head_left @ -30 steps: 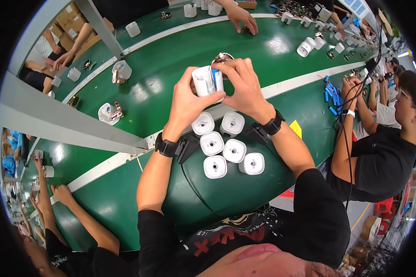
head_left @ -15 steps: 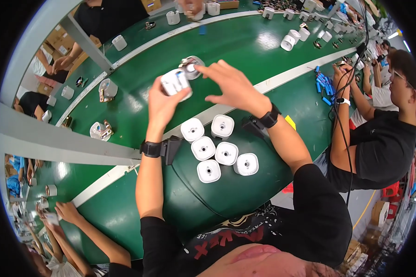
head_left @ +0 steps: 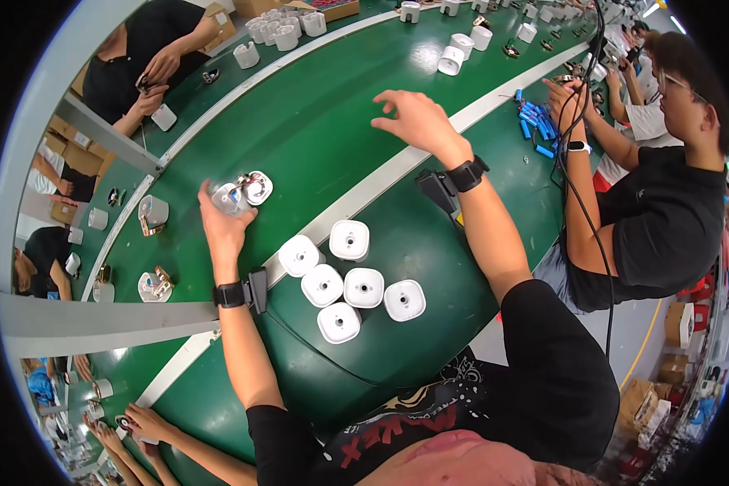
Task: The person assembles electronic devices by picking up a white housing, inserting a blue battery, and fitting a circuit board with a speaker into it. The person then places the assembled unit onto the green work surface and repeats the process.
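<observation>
My left hand [head_left: 225,227] is closed round a white plastic housing [head_left: 232,199] over the green belt. At the housing's right side is a pale round-edged part [head_left: 257,188], with dark and metallic bits between the two. My right hand [head_left: 421,125] hangs over the belt further right, fingers apart and holding nothing. Between my forearms, several white rounded-square housings [head_left: 364,288] stand in a group on the green table [head_left: 429,348], each showing a dark hole in its top.
A pale rail [head_left: 340,212] separates table and belt. On the belt at left sit housings with copper-coloured parts [head_left: 155,285]. A grey post [head_left: 121,328] crosses at left. Blue cylinders [head_left: 535,121] lie by a co-worker [head_left: 656,211] at right. A black cable [head_left: 324,353] crosses the table.
My left hand has moved left and lower in the picture with the white housing. My right hand has come away from it and now stands apart, empty.
</observation>
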`<state>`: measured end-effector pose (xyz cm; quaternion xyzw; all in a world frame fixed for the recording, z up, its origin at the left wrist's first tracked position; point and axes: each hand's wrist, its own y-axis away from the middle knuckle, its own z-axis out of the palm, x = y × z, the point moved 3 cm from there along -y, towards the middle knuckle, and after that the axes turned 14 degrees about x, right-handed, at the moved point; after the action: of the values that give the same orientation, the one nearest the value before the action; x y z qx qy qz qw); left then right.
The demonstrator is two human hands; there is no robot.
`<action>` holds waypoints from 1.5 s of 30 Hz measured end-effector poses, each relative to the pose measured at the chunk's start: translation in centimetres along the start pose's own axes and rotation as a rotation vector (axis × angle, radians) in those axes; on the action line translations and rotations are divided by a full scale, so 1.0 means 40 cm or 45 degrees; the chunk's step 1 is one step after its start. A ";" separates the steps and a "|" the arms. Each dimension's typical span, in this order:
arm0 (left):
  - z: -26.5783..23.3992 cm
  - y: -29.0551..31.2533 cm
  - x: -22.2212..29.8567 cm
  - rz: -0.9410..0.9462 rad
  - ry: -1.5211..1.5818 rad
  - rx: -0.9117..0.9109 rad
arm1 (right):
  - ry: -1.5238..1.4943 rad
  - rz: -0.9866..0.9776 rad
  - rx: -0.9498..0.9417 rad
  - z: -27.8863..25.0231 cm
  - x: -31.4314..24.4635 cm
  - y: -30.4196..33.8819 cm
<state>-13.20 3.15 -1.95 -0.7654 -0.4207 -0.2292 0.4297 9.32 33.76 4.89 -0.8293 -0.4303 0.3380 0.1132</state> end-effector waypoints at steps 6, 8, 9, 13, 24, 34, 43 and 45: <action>-0.044 0.023 0.175 0.201 -0.223 0.082 | 0.131 -0.070 -0.215 0.121 0.014 0.043; -0.041 0.030 0.209 0.328 -0.184 0.154 | 0.185 -0.122 -0.234 0.185 0.019 0.071; -0.037 0.031 0.220 0.392 -0.160 0.191 | 0.166 -0.207 -0.154 0.215 0.013 0.086; 0.004 0.037 0.213 0.144 0.198 -0.183 | 0.041 -0.327 0.014 0.258 -0.007 0.117; 0.141 0.083 0.070 -0.079 0.436 -0.703 | -0.381 0.044 -0.090 0.242 -0.013 0.104; 0.143 0.095 0.026 -0.109 0.415 -0.383 | -0.510 0.023 -0.076 0.251 -0.013 0.107; 0.107 0.096 0.061 0.070 0.042 -0.246 | -0.558 -0.017 -0.098 0.249 -0.012 0.105; 0.107 0.099 0.080 0.119 -0.041 -0.263 | -0.605 0.006 -0.079 0.256 -0.002 0.103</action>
<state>-8.21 7.11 -3.76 -0.8280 -0.3655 -0.2384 0.3520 5.18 30.14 -4.69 -0.7305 -0.4530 0.5107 -0.0175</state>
